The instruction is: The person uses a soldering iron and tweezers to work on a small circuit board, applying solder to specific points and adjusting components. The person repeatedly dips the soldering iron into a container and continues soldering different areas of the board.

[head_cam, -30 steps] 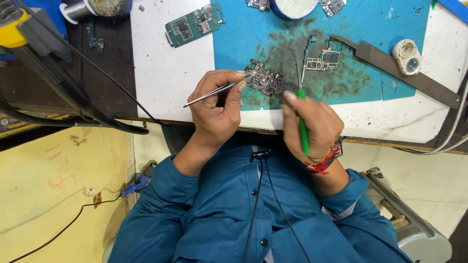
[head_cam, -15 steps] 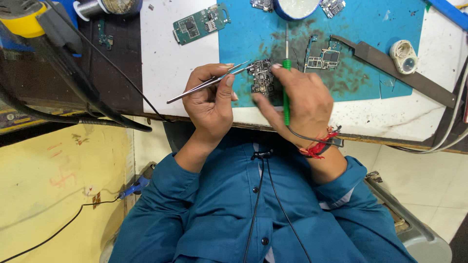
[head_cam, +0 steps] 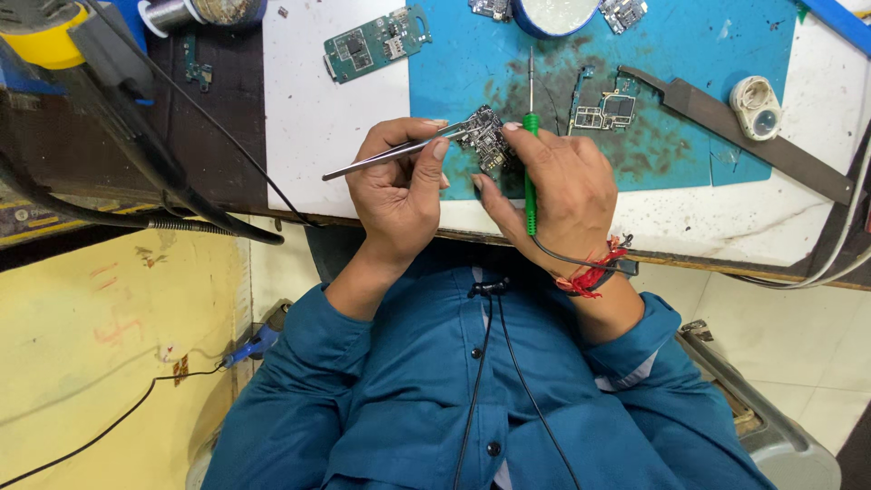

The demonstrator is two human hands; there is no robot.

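At my desk's (head_cam: 336, 145) near edge, my left hand (head_cam: 399, 181) grips tweezers (head_cam: 390, 156); my right hand (head_cam: 558, 186) holds a green screwdriver (head_cam: 530, 172) over a circuit board (head_cam: 488, 138) on the blue mat (head_cam: 689, 54); yellow floor (head_cam: 82, 363) below.

The left hand (head_cam: 399, 186) was curled with thumb and fingers pinched shut, its forearm running down toward 7 o'clock into a blue sleeve. The right hand (head_cam: 562, 195) sat just beside it at 3 o'clock, fingers closed and pointing toward 11 o'clock. Its wrist, wound with red thread, angled down toward 5 o'clock.
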